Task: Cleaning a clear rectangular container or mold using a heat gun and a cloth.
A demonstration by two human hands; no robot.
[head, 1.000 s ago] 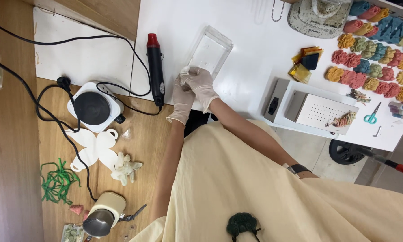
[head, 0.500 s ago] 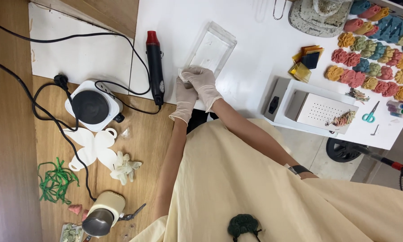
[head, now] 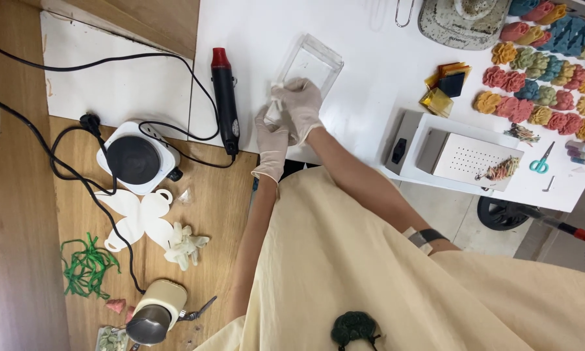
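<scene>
Both my hands wear white gloves and meet at the near edge of the white table (head: 370, 97). My left hand (head: 271, 140) and my right hand (head: 303, 105) pinch a small white piece (head: 276, 94) between their fingertips; its shape is too small to tell. Just beyond the fingers lies a clear plastic box (head: 313, 64), tilted, with my right hand touching its near corner. A black heat gun with a red tip (head: 226, 101) lies to the left of my left hand.
A white hot plate (head: 135, 159) with black cables sits on the wooden top beside white flower-shaped cutouts (head: 139, 218), green strands (head: 84, 266) and a small cream pot (head: 152, 312). On the right are a grey perforated metal box (head: 465, 156), scissors (head: 539, 162) and several coloured flower shapes (head: 539, 91).
My hands have stayed together over the small white piece and edged slightly toward the clear box. Nothing else on the tables has moved.
</scene>
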